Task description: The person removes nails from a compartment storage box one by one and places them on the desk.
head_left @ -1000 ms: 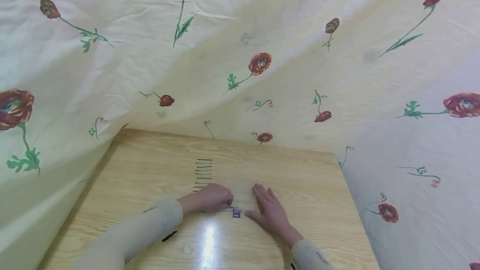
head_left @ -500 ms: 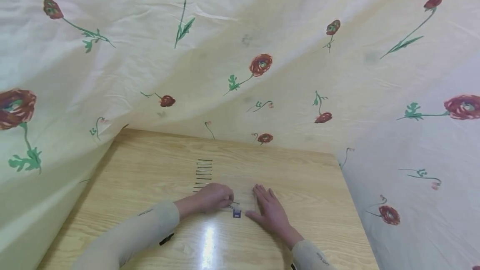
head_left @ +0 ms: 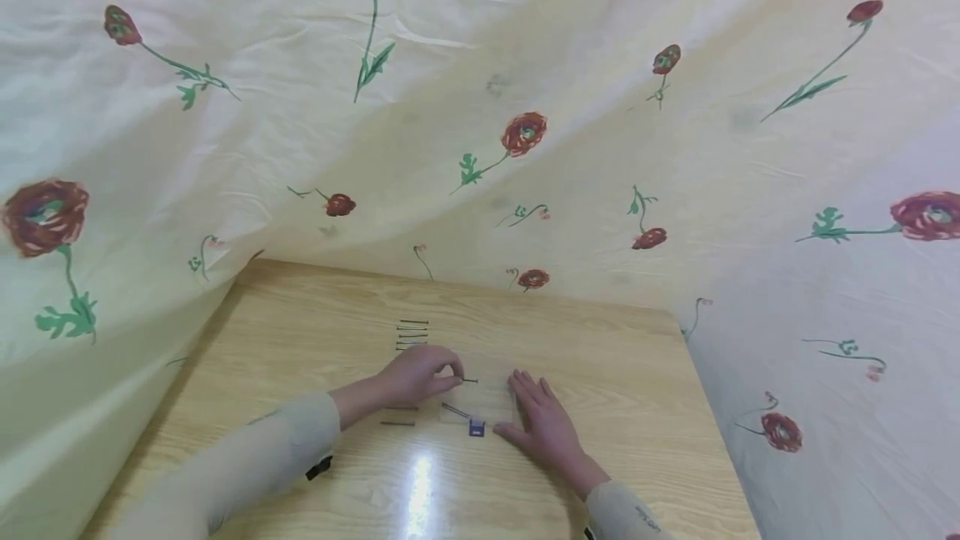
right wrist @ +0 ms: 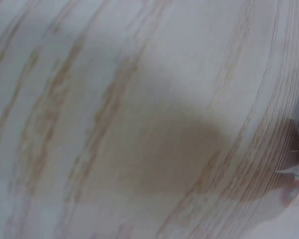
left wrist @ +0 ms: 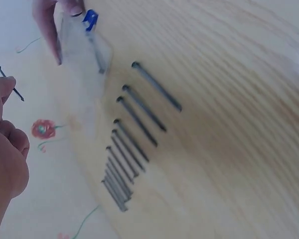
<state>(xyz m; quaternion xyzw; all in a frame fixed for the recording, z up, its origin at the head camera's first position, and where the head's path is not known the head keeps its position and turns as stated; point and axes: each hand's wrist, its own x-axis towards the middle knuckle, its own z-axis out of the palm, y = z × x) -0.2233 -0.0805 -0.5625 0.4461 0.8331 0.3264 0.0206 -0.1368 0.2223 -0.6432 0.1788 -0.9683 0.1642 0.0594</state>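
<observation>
My left hand [head_left: 420,375] pinches a dark nail [head_left: 471,380] between thumb and fingertip, above a flat clear plastic piece [head_left: 487,397]. In the left wrist view the held nail [left wrist: 19,93] sticks out past the fingertips. At the clear piece's near end is a small blue part [head_left: 477,428]. A second nail [head_left: 454,411] lies slanted over the clear piece, one end at the blue part. My right hand [head_left: 546,427] rests at the right edge of the clear piece, fingers extended and thumb apart. Its wrist view shows mostly wood grain, with fingertips [right wrist: 294,154] at the right edge.
Several more nails [left wrist: 139,119] lie side by side in a row on the wooden table [head_left: 600,357], to the left of the clear piece. My left hand covers part of this row in the head view. Flowered cloth [head_left: 450,107] hangs behind and beside the table.
The left hand has moved up and away from the blue part, with a nail pinched in its fingers. The other nail stays near the blue part. The right hand keeps its place.
</observation>
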